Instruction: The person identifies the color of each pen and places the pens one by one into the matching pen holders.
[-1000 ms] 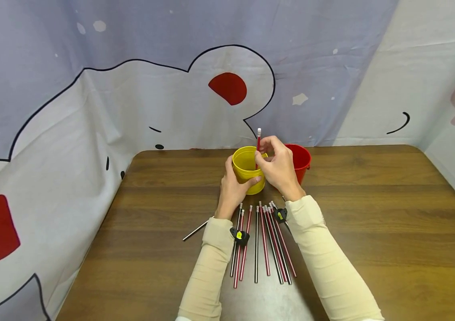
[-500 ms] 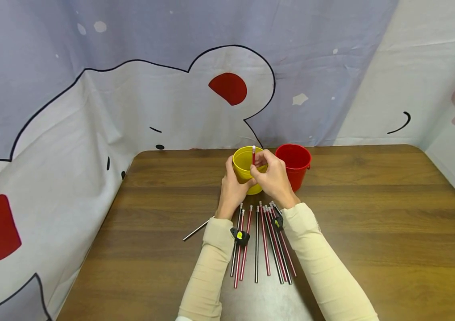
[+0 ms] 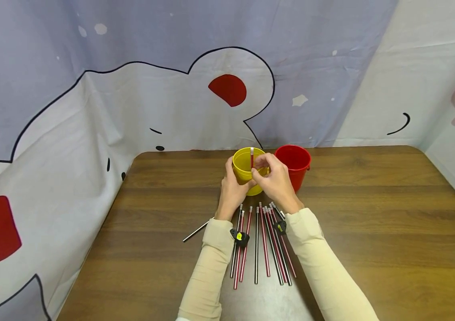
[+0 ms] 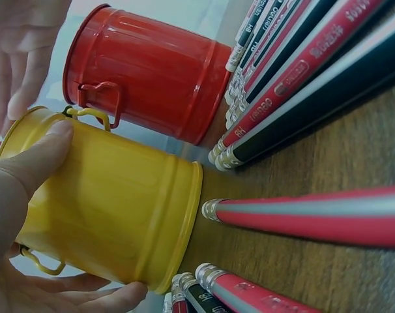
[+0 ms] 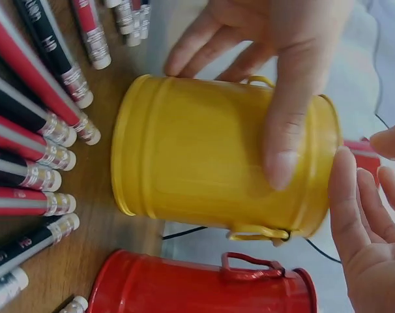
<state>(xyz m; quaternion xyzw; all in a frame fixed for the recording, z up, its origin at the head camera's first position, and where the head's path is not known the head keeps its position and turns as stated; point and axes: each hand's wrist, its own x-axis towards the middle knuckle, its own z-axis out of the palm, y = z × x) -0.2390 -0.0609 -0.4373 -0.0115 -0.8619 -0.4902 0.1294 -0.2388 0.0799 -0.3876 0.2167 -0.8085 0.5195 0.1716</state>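
Backdrop: a pale cloth (image 3: 131, 98) in grey-blue and white, with black outlines and red patches, hangs behind and beside the work.
Bench: a brown wood-grain bench (image 3: 372, 223), glossy near its front edge.
Held pencil: a red pencil (image 3: 252, 162) with a white eraser in a metal ferrule, close to upright, eraser end up, at the mouth of the yellow bucket; its lower end is hidden.
Yellow bucket: the yellow bucket (image 4: 113, 202) is smooth and glossy, with a rolled rim, raised rings round its wall and small loop handles on opposite sides; it stands near the far edge.
Left hand: the left hand (image 3: 231, 191) holds the yellow bucket, its grip curled round the wall, thumb on the near side.
Right hand: the right hand (image 3: 277, 180) has its grip pinching the red pencil between thumb and fingertips above the rim.
Red bucket: the red bucket (image 3: 298, 178), of like shape, stands just right of the yellow one.
Loose pencils: red and black pencils (image 3: 256, 245) with silver stripes lie fanned out nearer the person, eraser ends towards the buckets.
Stray pencil: a dark, silver-striped pencil (image 3: 196, 231) lies aslant on the left, partly hidden by the left wrist.
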